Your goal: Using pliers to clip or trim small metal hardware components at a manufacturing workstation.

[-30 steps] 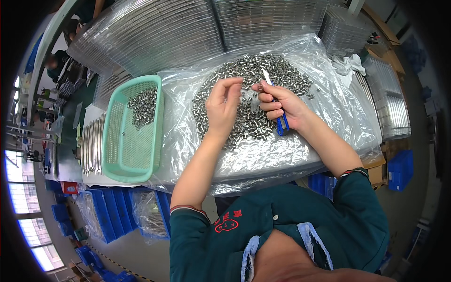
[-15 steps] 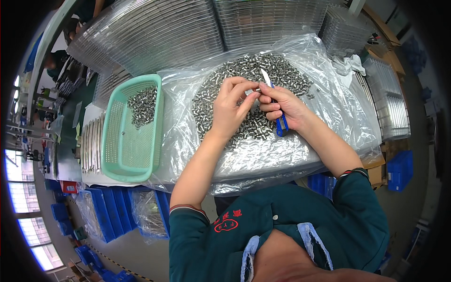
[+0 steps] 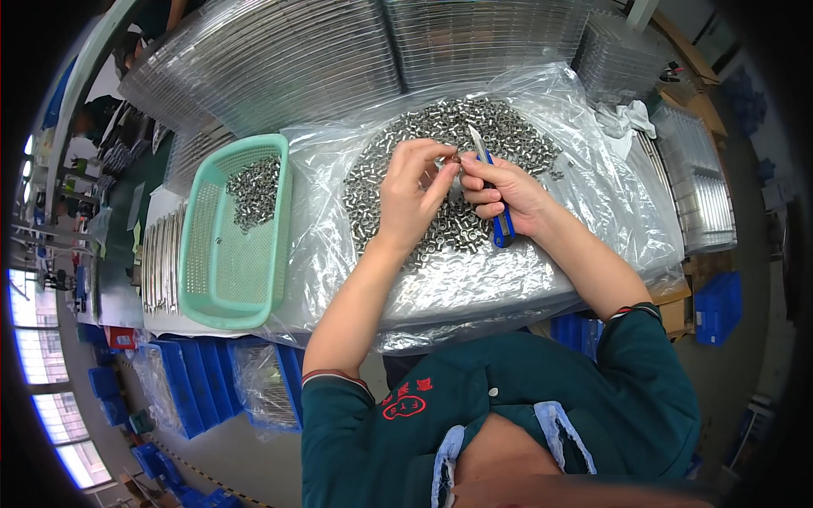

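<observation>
My left hand pinches one small metal part between thumb and fingers, over a big heap of small silvery metal parts spread on a clear plastic sheet. My right hand grips a blue-handled utility knife, blade pointing up and away, its tip close to the held part. Both hands meet above the middle of the heap.
A mint green plastic basket stands to the left with a small pile of the same parts at its far end. Stacks of clear plastic trays fill the back and right. Blue bins sit below the table's edge.
My left hand rose from the heap with a part and came over to the right hand. The knife hand stayed where it was.
</observation>
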Demonstrator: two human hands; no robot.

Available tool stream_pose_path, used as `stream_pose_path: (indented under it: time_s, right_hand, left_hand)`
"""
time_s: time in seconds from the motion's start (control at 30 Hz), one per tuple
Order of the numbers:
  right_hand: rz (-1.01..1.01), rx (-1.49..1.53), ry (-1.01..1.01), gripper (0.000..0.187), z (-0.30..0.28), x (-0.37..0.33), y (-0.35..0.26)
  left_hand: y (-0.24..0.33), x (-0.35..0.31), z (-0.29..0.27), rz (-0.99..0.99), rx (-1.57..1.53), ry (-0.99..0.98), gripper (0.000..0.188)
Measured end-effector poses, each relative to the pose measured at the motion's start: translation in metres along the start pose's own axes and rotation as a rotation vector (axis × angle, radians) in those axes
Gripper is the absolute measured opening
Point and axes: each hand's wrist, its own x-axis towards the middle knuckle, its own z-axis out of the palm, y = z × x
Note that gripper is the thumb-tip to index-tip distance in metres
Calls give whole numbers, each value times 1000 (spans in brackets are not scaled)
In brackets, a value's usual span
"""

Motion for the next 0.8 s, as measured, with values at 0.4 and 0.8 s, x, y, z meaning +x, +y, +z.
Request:
stream_pose_path:
  time_s: [0.4,0.8]
  right_hand:
    - [-29,-39,39,12,-1,1,0]
    - [-57,-60,56,10,1,-1,-1]
  left_hand:
    - [-4,1,1,46,8,-6,17]
    - [3,1,1,-21,-39,-14,23]
